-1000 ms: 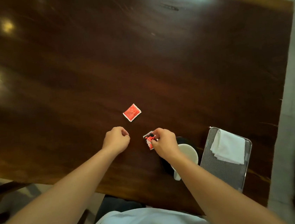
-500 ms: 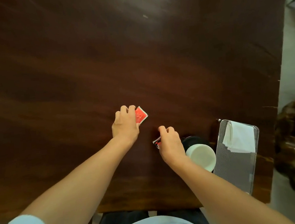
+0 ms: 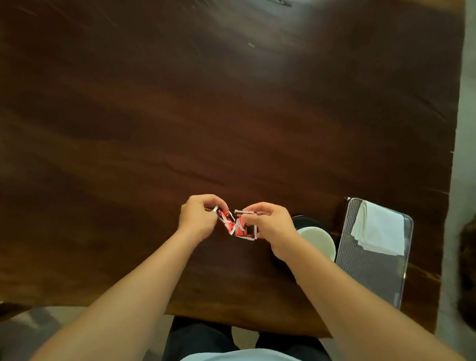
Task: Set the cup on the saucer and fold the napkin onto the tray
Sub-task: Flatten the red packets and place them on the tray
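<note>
Both hands pinch red packets: left hand [image 3: 198, 219] holds one packet [image 3: 226, 221], right hand [image 3: 271, 224] the other [image 3: 244, 230], probably gathering them. Cup [image 3: 319, 240] sits on its dark saucer [image 3: 302, 220]; folded napkin [image 3: 377, 231] already on the tray [image 3: 369, 278].

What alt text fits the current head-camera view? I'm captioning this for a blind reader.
Two bare hands, left hand and right hand, hold small red packets together above a dark wooden table. To the right, a white cup sits on a dark saucer beside a metal tray carrying a folded white napkin.
</note>
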The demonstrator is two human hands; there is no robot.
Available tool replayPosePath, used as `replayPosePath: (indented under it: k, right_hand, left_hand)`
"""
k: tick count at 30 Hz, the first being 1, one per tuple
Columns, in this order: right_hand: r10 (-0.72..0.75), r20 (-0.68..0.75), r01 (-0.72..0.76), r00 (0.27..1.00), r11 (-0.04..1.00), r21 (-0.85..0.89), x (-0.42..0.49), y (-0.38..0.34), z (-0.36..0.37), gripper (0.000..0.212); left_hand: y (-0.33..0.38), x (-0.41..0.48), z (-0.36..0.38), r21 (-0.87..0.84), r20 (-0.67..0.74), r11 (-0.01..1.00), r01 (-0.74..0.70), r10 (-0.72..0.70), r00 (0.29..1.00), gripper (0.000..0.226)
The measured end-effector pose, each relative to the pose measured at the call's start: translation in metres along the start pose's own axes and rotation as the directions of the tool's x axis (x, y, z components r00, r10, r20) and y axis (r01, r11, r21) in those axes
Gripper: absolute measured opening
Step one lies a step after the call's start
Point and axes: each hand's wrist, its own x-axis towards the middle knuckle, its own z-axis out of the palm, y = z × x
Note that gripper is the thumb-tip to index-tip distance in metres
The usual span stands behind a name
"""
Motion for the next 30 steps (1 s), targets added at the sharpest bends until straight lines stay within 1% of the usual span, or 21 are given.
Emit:
replayPosePath:
  k: [2, 4, 6, 8, 9, 10, 12, 13, 15, 17, 18, 22, 25, 27, 28, 30]
  right_hand:
    - [-0.043, 0.073, 0.039, 0.996, 0.998, 0.056, -0.014, 0.003, -0.016, 0.009]
    - [-0.088, 0.145, 0.073, 0.985, 0.991, 0.110, -0.032, 0.006, -0.038, 0.012]
    - [-0.151, 0.176, 0.126, 0.973, 0.981, 0.145, -0.053, 0.015, -0.063, 0.015]
    - [-0.236, 0.157, 0.217, 0.959, 0.968, 0.128, -0.071, 0.027, -0.089, 0.012]
    - [-0.282, 0.138, 0.269, 0.949, 0.957, 0.107, -0.080, 0.033, -0.101, 0.009]
    - [-0.322, 0.118, 0.313, 0.940, 0.946, 0.084, -0.087, 0.040, -0.111, 0.009]
    - [-0.370, 0.090, 0.364, 0.925, 0.928, 0.076, -0.102, 0.052, -0.130, 0.010]
    - [-0.389, 0.089, 0.381, 0.917, 0.919, 0.100, -0.110, 0.058, -0.138, 0.011]
    - [-0.415, 0.118, 0.393, 0.902, 0.904, 0.171, -0.123, 0.068, -0.152, 0.009]
    - [-0.431, 0.156, 0.393, 0.889, 0.891, 0.227, -0.134, 0.076, -0.165, 0.007]
    - [-0.438, 0.152, 0.395, 0.886, 0.885, 0.246, -0.139, 0.080, -0.171, 0.006]
    - [-0.428, 0.035, 0.401, 0.903, 0.871, 0.284, -0.152, 0.099, -0.196, 0.002]
    - [-0.418, 0.011, 0.392, 0.908, 0.860, 0.327, -0.162, 0.109, -0.213, 0.003]
    - [-0.416, -0.018, 0.395, 0.909, 0.848, 0.354, -0.167, 0.112, -0.222, 0.003]
    - [-0.418, -0.034, 0.401, 0.908, 0.842, 0.360, -0.170, 0.113, -0.226, 0.002]
    - [-0.425, -0.074, 0.422, 0.902, 0.835, 0.352, -0.174, 0.115, -0.232, 0.005]
  left_hand:
    - [0.006, -0.023, 0.004, -0.250, 0.043, 0.968, 0.020, -0.009, 0.999, 0.039]
    - [0.018, -0.055, 0.011, -0.477, 0.108, 0.878, 0.049, 0.003, 0.994, 0.043]
    - [0.032, -0.090, 0.024, -0.639, 0.198, 0.761, 0.113, 0.020, 0.980, 0.055]
    - [0.041, -0.118, 0.039, -0.740, 0.293, 0.647, 0.186, 0.061, 0.954, 0.059]
    - [0.045, -0.130, 0.047, -0.760, 0.336, 0.616, 0.209, 0.098, 0.937, 0.056]
    - [0.049, -0.143, 0.055, -0.762, 0.370, 0.611, 0.216, 0.136, 0.919, 0.050]
    - [0.058, -0.168, 0.070, -0.739, 0.392, 0.647, 0.186, 0.189, 0.900, 0.035]
    - [0.060, -0.179, 0.078, -0.728, 0.385, 0.667, 0.156, 0.209, 0.899, 0.032]
    - [0.064, -0.195, 0.093, -0.721, 0.362, 0.685, 0.102, 0.247, 0.899, 0.039]
    - [0.066, -0.208, 0.106, -0.723, 0.360, 0.685, 0.084, 0.271, 0.893, 0.046]
    - [0.068, -0.213, 0.111, -0.721, 0.359, 0.689, 0.073, 0.281, 0.890, 0.045]
    - [0.077, -0.232, 0.134, -0.720, 0.280, 0.693, 0.027, 0.255, 0.925, 0.021]
    - [0.088, -0.244, 0.154, -0.720, 0.203, 0.694, 0.004, 0.205, 0.957, 0.011]
    - [0.094, -0.251, 0.164, -0.693, 0.163, 0.720, 0.002, 0.154, 0.975, 0.010]
    - [0.097, -0.254, 0.168, -0.701, 0.152, 0.713, 0.008, 0.139, 0.979, 0.011]
    - [0.100, -0.259, 0.174, -0.754, 0.155, 0.657, 0.024, 0.142, 0.978, 0.017]
